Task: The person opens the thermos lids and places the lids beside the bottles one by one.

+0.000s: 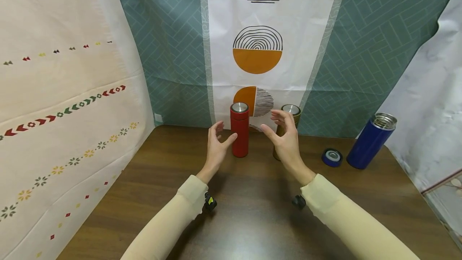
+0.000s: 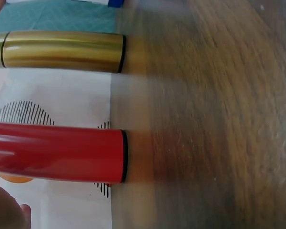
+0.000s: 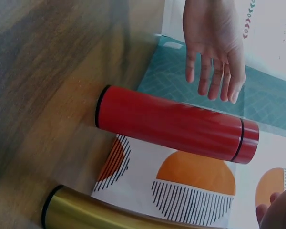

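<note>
A red thermos flask (image 1: 240,137) with a steel-topped lid stands upright near the back of the table. Just left of it is my left hand (image 1: 216,147), fingers spread and bent with nothing in them; the thumb overlaps the flask in the head view. In the right wrist view, a gap shows between that hand (image 3: 212,43) and the red flask (image 3: 171,121). My right hand (image 1: 287,143) hovers in front of a gold thermos flask (image 2: 62,50), fingers and thumb apart and holding nothing. In the head view this hand hides much of the gold flask.
At the right stands a blue thermos flask (image 1: 369,141) without its lid, its steel mouth showing. Its blue lid (image 1: 332,157) lies beside it on the brown wooden table (image 1: 249,220). A patterned cloth (image 1: 173,51) hangs behind, with a pale embroidered one (image 1: 72,103) at the left.
</note>
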A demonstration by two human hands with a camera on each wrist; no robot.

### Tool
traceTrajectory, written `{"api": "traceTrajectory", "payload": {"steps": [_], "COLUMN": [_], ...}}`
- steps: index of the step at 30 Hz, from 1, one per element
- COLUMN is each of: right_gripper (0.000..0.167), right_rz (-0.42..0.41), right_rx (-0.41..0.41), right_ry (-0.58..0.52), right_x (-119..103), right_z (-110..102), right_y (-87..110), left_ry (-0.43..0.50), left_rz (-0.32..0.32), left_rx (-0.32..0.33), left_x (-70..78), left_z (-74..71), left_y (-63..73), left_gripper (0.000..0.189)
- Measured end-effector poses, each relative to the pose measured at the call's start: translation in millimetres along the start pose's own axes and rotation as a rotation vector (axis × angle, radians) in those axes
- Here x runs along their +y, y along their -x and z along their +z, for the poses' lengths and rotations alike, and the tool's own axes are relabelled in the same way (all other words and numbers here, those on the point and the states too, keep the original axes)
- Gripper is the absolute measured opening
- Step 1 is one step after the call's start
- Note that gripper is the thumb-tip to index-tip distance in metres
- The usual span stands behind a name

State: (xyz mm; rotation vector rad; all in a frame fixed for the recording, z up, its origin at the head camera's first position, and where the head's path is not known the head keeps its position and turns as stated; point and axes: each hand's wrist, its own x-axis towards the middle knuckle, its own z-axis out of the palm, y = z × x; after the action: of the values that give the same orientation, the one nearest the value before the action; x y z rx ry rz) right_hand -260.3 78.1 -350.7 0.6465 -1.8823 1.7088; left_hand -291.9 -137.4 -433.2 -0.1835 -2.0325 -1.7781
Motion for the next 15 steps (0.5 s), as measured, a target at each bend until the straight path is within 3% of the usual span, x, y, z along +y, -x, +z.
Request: {"api": "traceTrajectory", "payload": {"steps": [4, 7, 15], "right_gripper": [0.049, 0.049, 0.054], "right_rz": [0.014, 0.020, 0.009], "right_rx": [-0.012, -0.011, -0.031], "right_ry": [0.002, 0.008, 0.039], "right_x": [-15.5, -15.1, 24.0], "right_z": [3.3, 5.2, 12.8], "right_y": [-0.9, -2.4, -12.1], "left_ry": [0.001, 0.003, 0.028], "left_rz": [0.000, -0.006, -0.046], "left_rx": [-0.015, -0.024, -0.035], "left_x": [-3.9, -6.9, -10.6], "left_z": [1.1, 2.6, 8.9], "left_y": [-4.3, -7.1, -13.0], "left_gripper": [0.074, 0.074, 0.076]}}
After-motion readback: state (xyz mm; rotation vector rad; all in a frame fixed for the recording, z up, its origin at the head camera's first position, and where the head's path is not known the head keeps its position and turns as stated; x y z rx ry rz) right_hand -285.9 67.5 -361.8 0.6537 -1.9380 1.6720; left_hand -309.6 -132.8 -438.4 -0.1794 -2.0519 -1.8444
